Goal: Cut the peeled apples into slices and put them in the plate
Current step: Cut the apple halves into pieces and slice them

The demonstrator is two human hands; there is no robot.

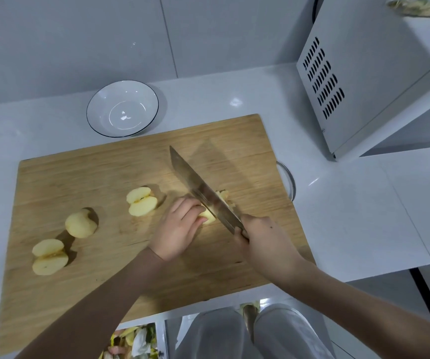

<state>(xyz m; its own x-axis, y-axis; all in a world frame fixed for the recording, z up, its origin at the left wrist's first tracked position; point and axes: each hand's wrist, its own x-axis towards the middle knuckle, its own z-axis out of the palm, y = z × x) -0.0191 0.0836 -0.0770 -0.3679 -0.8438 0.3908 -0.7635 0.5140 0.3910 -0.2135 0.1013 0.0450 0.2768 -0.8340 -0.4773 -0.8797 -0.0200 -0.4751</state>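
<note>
Beside the right hand (263, 237) gripping the knife (198, 187), the left hand (180, 229) clamps 1 apple piece (208, 217) mid-slicing; 3 pieces (142, 202) farther left await cutting, the plate (89, 117) beyond empty.

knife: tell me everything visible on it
The knife is a cleaver with a broad, dull silvery metal blade. It slants from its tip at upper left down to lower right, where the right hand grips the handle and hides it. The edge is down in an apple piece on the board. The left hand holds that piece right beside the blade.
</note>
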